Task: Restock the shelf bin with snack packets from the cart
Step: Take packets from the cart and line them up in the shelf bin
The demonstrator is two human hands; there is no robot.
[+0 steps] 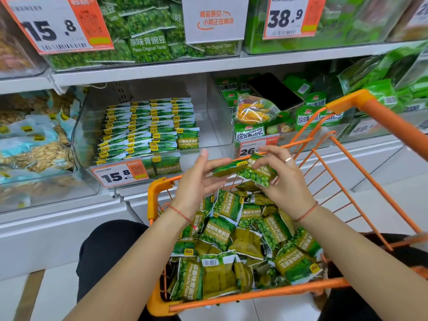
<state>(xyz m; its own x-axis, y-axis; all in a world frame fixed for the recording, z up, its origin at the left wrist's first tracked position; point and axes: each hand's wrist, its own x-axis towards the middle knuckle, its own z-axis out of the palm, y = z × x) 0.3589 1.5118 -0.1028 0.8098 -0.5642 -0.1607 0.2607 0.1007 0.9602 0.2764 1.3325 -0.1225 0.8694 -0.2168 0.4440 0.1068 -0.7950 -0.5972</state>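
Above the orange wire cart (273,295), both hands hold green garlic-pea packets. My left hand (199,181) has its fingers spread, with one packet (228,169) lying edge-on against the fingertips and thumb. My right hand (283,174) grips another packet (257,173) by its top. Several more of these packets (231,242) fill the cart. The clear shelf bin (215,117) ahead holds neat rows of the same packets (148,128) on its left side; its right part is bare.
A 15.8 price tag (120,174) hangs on the bin's front. Neighbouring bins hold peanut bags (34,144) at left and mixed vegetable crisps (254,112) at right. An upper shelf (148,68) carries original-taste pea packets. My dark-clad knee (108,251) is beside the cart.
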